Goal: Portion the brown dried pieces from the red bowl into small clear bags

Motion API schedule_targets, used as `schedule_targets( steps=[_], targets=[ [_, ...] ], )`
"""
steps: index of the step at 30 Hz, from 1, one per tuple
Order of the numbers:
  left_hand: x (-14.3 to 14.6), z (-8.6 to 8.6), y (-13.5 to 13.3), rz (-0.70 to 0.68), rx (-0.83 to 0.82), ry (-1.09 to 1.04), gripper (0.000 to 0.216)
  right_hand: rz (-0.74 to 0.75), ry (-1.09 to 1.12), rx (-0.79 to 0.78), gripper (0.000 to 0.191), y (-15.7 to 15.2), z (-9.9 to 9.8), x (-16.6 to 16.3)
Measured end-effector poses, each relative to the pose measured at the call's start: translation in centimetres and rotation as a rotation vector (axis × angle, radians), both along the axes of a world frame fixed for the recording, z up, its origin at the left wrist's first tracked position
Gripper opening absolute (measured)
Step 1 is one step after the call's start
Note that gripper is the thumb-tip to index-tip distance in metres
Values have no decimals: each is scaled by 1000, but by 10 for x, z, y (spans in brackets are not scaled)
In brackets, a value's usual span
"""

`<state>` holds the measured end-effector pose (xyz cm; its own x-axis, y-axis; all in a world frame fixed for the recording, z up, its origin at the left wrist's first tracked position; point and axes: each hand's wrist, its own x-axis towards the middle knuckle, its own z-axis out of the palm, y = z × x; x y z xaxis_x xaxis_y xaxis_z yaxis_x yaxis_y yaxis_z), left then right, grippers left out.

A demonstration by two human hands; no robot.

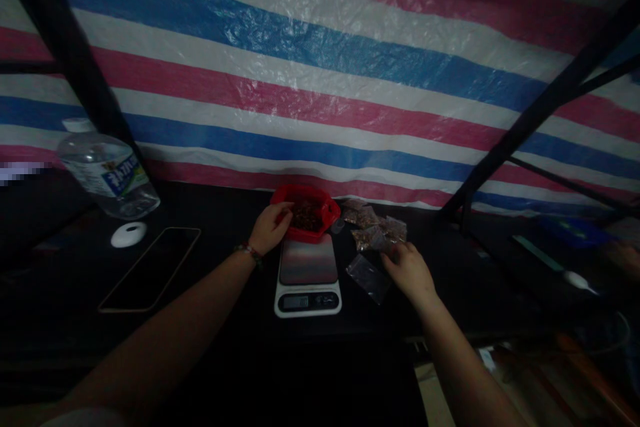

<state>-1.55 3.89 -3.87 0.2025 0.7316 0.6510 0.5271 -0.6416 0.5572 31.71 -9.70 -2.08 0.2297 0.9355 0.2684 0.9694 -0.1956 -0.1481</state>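
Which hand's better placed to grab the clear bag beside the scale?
Right, probably: the right hand sits beside the clear bag, while the left hand is across the scale, reaching into the red bowl.

No writing can be read with certainty. The water bottle [107, 170], at ten o'clock from the kitchen scale [307, 273] on the dark worktop [220, 213], carries a white label [119, 177] with blue print, but its characters are too small and blurred to make out. The scale's display [296, 301], at six o'clock on its body, is dim, and no digits are legible. The marks on the buttons beside it are too small to tell.
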Motion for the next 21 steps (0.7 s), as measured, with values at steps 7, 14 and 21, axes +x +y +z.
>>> schedule_targets(
  steps=[7, 14, 21],
  targets=[
    [-1, 1, -1, 5, 43, 16, 28, -25, 21, -145, 40, 29, -15, 19],
    [5, 7, -9, -92, 79, -4, 24, 142, 534, 226, 37, 43, 15, 8],
    [10, 2, -11, -413, -342, -521, 40, 717, 1156, 9, 27, 77, 46, -93]
  ],
)
